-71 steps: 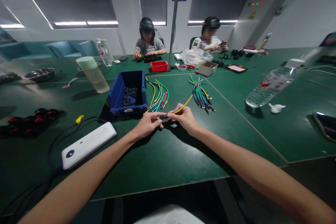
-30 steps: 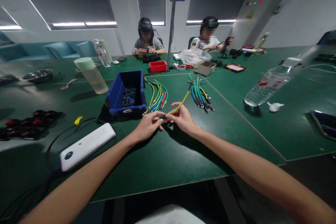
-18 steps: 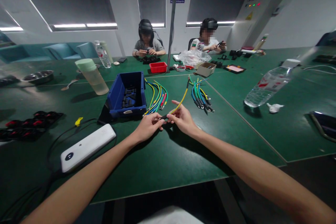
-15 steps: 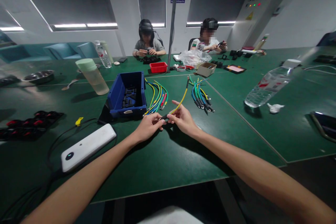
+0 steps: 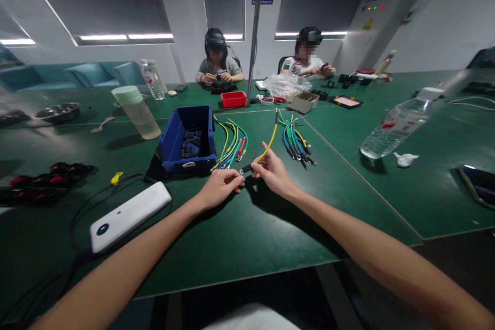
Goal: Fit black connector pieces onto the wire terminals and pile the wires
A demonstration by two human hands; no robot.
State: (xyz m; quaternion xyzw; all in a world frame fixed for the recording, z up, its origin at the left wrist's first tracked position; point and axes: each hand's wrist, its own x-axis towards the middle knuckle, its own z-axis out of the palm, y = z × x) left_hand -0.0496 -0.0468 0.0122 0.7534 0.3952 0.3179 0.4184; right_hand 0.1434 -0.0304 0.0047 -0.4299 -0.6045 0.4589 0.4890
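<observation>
Pinching thin yellow wire (image 5: 268, 146), right hand (image 5: 275, 174)

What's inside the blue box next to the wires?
The blue box holds a small pile of black pieces, loose on its floor. They are too small to tell apart. The near wall hides whatever lies right behind it.

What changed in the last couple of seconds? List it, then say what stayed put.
The right hand has lifted the yellow wire slightly up and away, so its black end now shows clear of the left hand, which earlier pinched that end. The left hand has stayed low, fingers curled. The blue bin, both wire bundles and the white device are unmoved.
</observation>
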